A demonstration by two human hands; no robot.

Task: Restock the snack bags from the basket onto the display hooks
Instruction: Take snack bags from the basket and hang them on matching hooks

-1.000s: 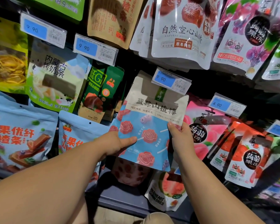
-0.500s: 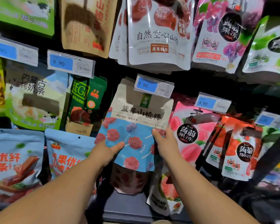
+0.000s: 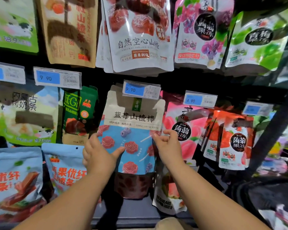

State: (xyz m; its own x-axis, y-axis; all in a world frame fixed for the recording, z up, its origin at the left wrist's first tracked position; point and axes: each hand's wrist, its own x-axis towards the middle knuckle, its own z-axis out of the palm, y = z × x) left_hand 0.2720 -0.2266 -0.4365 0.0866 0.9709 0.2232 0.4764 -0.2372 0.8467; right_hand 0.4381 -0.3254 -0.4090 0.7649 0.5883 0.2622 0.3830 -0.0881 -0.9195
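Two hands hold one bag at frame centre: the left hand [image 3: 98, 156] grips the blue snack bag [image 3: 133, 130] at its lower left edge, thumb across its front, and the right hand [image 3: 169, 146] pinches its right edge with curled fingers. Beyond them the bag's top sits tucked behind the price tag [image 3: 140, 89], so it looks nearly hung, though the hook is hidden. The basket is not clearly in view, so what remains cannot be judged.
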